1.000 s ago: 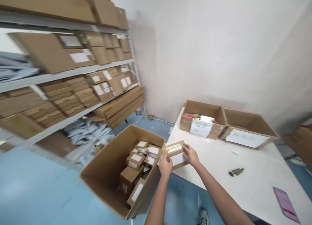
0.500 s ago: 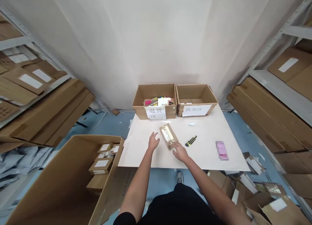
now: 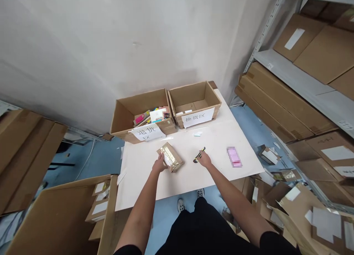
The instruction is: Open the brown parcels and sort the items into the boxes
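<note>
A small taped cardboard box [image 3: 172, 156] lies on the white-covered table [image 3: 143, 175]. Closed on its left side is my left hand [image 3: 159, 164], with the thumb at the near edge. To the right, a yellow and black box cutter [image 3: 197, 158] is on the tabletop, and the fingers of my right hand [image 3: 205, 159] are closed around its handle. Whether the cutter has left the surface I cannot tell. Its blade does not show clearly.
Two open cartons with handwritten labels, the left carton [image 3: 146, 131] and right carton [image 3: 197, 116], stand at the back. A blurred pink item [image 3: 234, 157] lies on the right. A large carton [image 3: 106, 210] of parcels stands left; opened boxes [image 3: 293, 199] crowd the floor right.
My right hand has left the small box and closed on the box cutter. My left hand has gone from beside the box to holding it. The view has turned right.
</note>
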{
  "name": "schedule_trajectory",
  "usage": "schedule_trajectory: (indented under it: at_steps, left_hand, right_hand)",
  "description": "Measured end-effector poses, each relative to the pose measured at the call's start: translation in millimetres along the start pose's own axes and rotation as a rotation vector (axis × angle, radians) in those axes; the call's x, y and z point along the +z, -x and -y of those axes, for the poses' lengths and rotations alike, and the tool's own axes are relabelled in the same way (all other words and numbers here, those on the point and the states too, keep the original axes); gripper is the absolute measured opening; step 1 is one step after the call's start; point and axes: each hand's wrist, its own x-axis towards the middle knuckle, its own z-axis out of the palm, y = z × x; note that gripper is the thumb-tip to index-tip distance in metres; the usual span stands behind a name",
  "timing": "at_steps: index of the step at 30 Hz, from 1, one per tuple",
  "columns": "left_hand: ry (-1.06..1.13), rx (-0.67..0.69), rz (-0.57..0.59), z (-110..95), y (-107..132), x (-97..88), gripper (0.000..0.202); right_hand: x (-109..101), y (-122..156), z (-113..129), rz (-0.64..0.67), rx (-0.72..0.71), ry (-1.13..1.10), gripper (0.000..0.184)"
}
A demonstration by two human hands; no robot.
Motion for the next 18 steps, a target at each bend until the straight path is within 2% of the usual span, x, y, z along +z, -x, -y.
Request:
schedule_trajectory:
  at_steps: [2,4,10,14,18]
  left_hand:
    - [-0.03,0.009,0.059,2.1,-0.7,0.7,0.127]
    - [-0.019,0.014,0.1,1.8,-1.5,0.0,0.129]
    - [0.074,0.002,0.128,-2.0,0.5,-0.9,0.13]
    - [0.067,-0.024,0.133,-3.9,2.9,1.7,0.127]
    - [0.007,-0.021,0.148,-5.7,4.7,4.1,0.122]
  right_hand:
    - [10.8,-12.9,-10.0,0.014,0.212,-0.088,0.047]
    - [22.0,-23.0,-14.2,0.033,0.335,-0.123,0.049]
    - [39.4,-44.5,-2.6,0.019,0.375,-0.12,0.05]
    - [38.8,-50.2,32.3,-0.01,0.267,-0.158,0.04]
    - [44.7,-36.6,104.0,-0.039,-0.116,-0.321,0.043]
